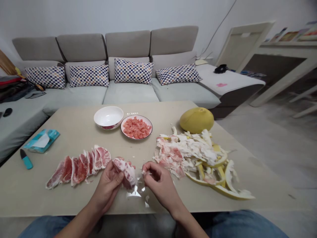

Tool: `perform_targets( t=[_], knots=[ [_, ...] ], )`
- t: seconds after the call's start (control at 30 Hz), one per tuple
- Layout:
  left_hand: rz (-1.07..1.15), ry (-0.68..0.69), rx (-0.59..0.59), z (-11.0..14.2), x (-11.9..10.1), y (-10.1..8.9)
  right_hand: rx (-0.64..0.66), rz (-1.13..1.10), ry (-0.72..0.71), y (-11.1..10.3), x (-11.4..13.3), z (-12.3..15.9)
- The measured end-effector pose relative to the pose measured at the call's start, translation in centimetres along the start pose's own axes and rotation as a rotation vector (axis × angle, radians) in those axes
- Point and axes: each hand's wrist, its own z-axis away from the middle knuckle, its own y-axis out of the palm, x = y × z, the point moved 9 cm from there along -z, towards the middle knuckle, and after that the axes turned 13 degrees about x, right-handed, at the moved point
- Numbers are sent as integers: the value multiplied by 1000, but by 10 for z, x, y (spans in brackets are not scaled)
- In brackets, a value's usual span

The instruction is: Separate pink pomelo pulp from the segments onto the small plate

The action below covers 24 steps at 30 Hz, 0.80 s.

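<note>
My left hand (110, 181) is closed around a pomelo segment (126, 172) whose white pith still clings to its skin. Just to the right, my right hand (158, 180) pinches a small scrap of white pith (146, 172), apart from the segment. A row of pomelo segments (80, 165) in their membranes leans together left of my left hand. Beyond my hands, a dark-rimmed plate (136, 138) carries peeled red pomelo flesh (137, 128). To the right of my right hand lies a heap of torn pith and membranes (183, 152) with yellow rind strips (218, 180).
A white bowl (108, 115) stands left of the plate. One whole pomelo (196, 120) sits behind the peel heap. At the table's left are a tissue pack (42, 141) and a knife with a teal part (26, 159). Behind the table (119, 205) runs a grey sofa (128, 94).
</note>
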Motion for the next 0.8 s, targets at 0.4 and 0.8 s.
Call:
perform_targets(
  t=[0.4,0.8],
  knots=[
    [267,-94,78,-5,11,4,-274,512,-197,-52,12,4],
    [-113,65,20,0,-5,1,-126,463,-84,-34,-13,13]
  ],
)
